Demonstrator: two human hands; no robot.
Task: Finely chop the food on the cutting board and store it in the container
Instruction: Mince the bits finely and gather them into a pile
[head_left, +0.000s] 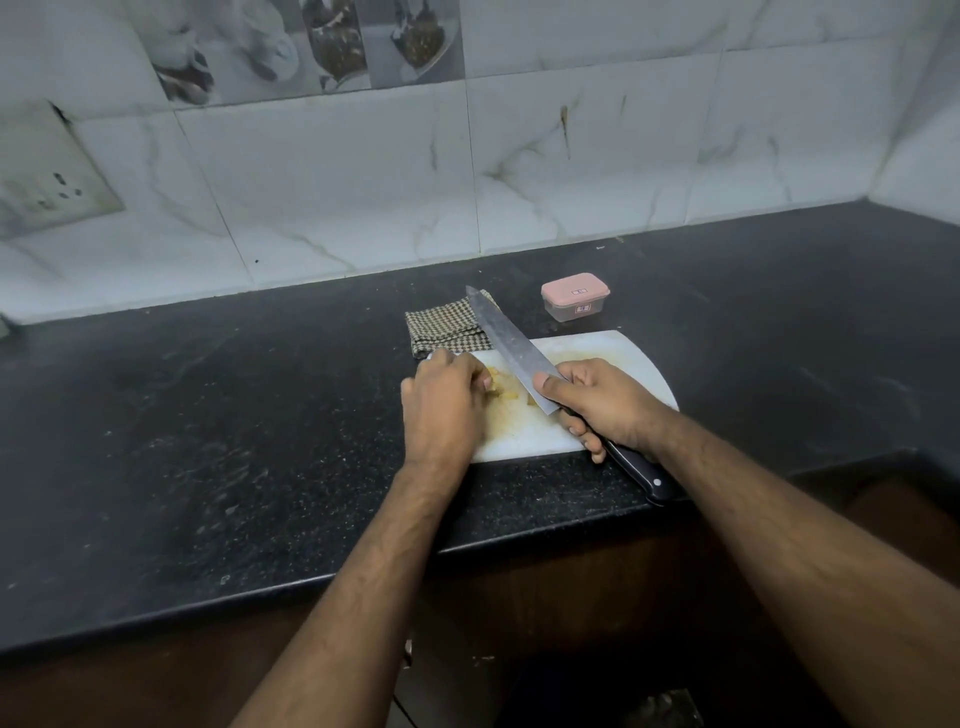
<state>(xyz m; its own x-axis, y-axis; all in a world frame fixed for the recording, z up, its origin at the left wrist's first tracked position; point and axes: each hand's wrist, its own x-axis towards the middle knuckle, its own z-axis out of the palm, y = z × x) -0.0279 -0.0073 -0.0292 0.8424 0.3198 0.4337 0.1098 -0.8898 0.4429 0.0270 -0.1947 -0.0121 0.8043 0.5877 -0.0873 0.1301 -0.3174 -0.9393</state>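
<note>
Cutting board (613, 358), white, lies flat on the black countertop (208, 441) near its front edge; all places below are taken from this board.

Yellowish food (501, 391) sits on the board's left half, in small pieces, partly hidden by the left hand. Yellow smears stain the board around it.

Left hand (441, 402) rests over the board's left edge, fingers curled down onto the food, thumb tip showing beside the pieces. Whether it pinches a piece or only steadies it cannot be told.

Right hand (605, 400) is over the board's middle, wrapped round the black handle of a knife (511, 348), thumb pressed against the flat of the blade. Blade runs diagonally up-left; its tip stands over the cloth. Handle end juts past the board's near edge.

Checked cloth (447, 327), folded, lies just behind the board's far-left corner.

Container (575, 299), small, clear with a pink lid on, stands behind the board's far edge, apart from it.
</note>
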